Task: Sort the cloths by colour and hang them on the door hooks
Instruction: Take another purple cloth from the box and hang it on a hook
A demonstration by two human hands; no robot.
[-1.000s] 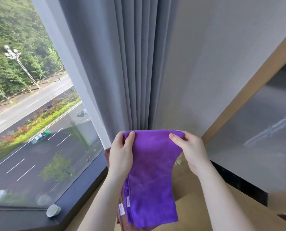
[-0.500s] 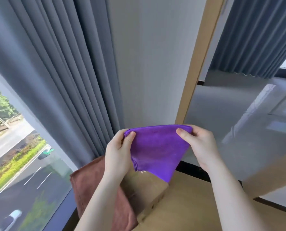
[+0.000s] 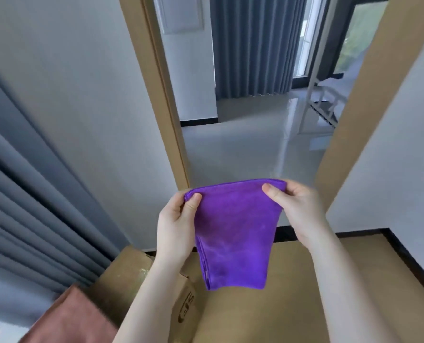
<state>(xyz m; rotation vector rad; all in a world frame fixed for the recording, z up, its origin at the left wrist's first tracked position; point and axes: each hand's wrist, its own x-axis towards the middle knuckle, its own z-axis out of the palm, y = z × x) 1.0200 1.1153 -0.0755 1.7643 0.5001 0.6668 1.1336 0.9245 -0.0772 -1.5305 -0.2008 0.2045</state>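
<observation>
Head view: at seven o'clock a brown cloth (image 3: 67, 318) lay at the edge of a cardboard box (image 3: 129, 273), apparently waiting its turn. At centre, the left hand (image 3: 178, 224) and right hand (image 3: 295, 206) each pinched a top corner of the folded purple cloth (image 3: 235, 231), thumbs in front, keeping its upper edge taut so it hung flat, likely ready for hanging. At twelve o'clock, beyond the door frame (image 3: 161, 95), a doorway stood open; no hooks showed.
</observation>
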